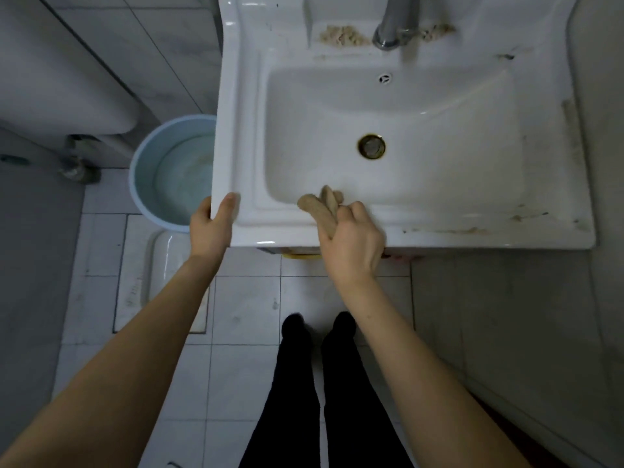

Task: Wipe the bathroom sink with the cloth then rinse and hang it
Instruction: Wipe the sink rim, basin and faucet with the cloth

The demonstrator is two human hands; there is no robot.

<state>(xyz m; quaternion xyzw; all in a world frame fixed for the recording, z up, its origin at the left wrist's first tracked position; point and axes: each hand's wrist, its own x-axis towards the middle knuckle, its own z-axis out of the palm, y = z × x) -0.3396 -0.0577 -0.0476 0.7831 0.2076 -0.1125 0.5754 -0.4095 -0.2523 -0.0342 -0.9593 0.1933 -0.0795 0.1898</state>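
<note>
**Cloth meets the sink's front rim as wiping gets under way**

A pale blue bucket point(172, 170) stands on the tiled floor just left of the sink point(398, 228), partly tucked under its edge. At the sink's front left corner, the left hand point(211, 224) grips the rim, thumb on top and fingers curled out of sight below, apparently bracing the person. Right of it, still on the front rim, the right hand point(353, 239) is closed around a bunched tan cloth point(320, 204), whose loose end pokes forward over the lip of the basin. At the basin's centre sits the drain point(371, 146), and behind it, on the back ledge, the tap point(393, 21) rises between patches of crusty beige residue. Brown streaks mark the sink's front right rim and right side.

The step in hand looks like the wiping itself, with much of the task still ahead: the stains to the right and the grime by the tap remain. The next move probably calls for firm pressure and a sweep rightward along the rim toward those streaks, then up to the back ledge, before any rinsing under the tap.
</note>
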